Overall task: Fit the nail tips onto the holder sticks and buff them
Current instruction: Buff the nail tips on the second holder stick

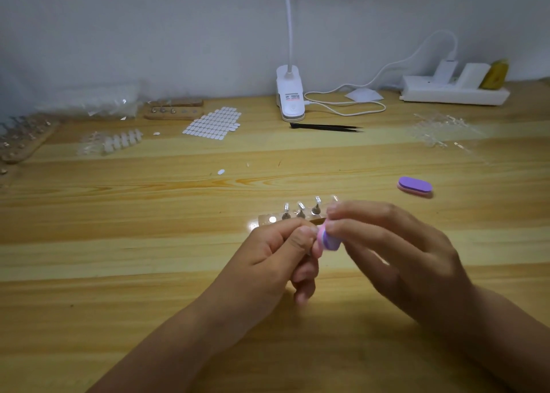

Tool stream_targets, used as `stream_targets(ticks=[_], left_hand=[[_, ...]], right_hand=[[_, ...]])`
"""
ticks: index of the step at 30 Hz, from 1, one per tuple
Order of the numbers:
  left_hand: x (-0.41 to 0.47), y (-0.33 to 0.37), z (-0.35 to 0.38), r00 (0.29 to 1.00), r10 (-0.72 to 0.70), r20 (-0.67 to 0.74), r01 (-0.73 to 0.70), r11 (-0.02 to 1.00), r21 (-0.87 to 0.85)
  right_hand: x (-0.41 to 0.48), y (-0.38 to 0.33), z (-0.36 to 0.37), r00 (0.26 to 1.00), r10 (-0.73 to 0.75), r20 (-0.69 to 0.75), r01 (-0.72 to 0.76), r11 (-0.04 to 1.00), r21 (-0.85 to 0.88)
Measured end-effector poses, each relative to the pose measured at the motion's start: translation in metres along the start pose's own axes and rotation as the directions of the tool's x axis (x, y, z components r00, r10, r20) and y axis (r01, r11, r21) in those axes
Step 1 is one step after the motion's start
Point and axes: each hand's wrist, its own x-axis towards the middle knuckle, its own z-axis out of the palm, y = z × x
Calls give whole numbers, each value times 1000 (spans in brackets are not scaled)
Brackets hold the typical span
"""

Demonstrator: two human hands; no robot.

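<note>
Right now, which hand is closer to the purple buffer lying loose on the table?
Right. The right hand is just nearer the person than the loose purple buffer; the left hand sits farther left, past the right hand.

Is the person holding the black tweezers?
No, the black tweezers lie on the table by the white lamp base, while the right hand pinches a purple buffer.

Your one wide-angle camera rides on your head, looking forward and down across the pale yellow wooden tabletop (134, 253) toward the grey-white back wall (148, 21). Your left hand (276, 256) and right hand (395, 250) fill the lower centre, close beneath the lens; the wall is well off.
</note>
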Motion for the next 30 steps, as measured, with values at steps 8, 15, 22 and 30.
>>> stream_targets(ticks=[8, 15, 22, 30], left_hand=[[-1, 2, -3, 984, -104, 144, 121, 986, -113], [0, 7, -4, 967, -113, 229, 165, 961, -224], [0, 7, -6, 956, -123, 267, 195, 946, -260], [1, 5, -9, 949, -115, 294, 196, 944, -264]], right_hand=[[-2, -6, 3, 999, -23, -34, 28, 990, 137], [1, -5, 0, 998, 15, -65, -5, 989, 151], [1, 0, -3, 998, 18, -56, -12, 994, 104], [0, 3, -5, 1000, -21, -8, 21, 996, 81]])
